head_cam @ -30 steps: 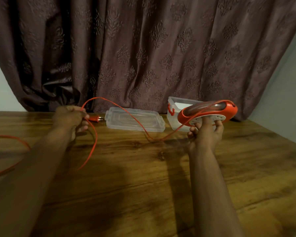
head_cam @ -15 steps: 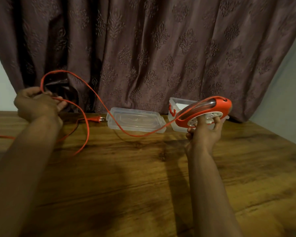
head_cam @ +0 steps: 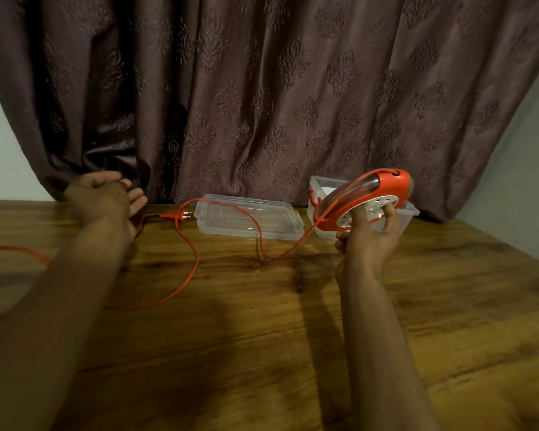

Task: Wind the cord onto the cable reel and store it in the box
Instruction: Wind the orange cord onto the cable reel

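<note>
Fingers [head_cam: 388,213] of the right hand [head_cam: 367,237] clasp the orange cable reel [head_cam: 364,200], held tilted before the clear box [head_cam: 408,213]. Left hand [head_cam: 103,197] hovers with fingers relaxed, grasping nothing. Orange cord [head_cam: 193,262] loops across the desk [head_cam: 293,337] and over the lid [head_cam: 249,219].

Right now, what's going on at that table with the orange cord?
A person is partway through winding an orange cord onto a cable reel. The right hand grips the reel from below, holding it up in front of the clear box. The left hand is open and holds nothing. Most of the cord lies loose across the wooden table, its plug beside the box's lid, which lies flat on the table.
</note>
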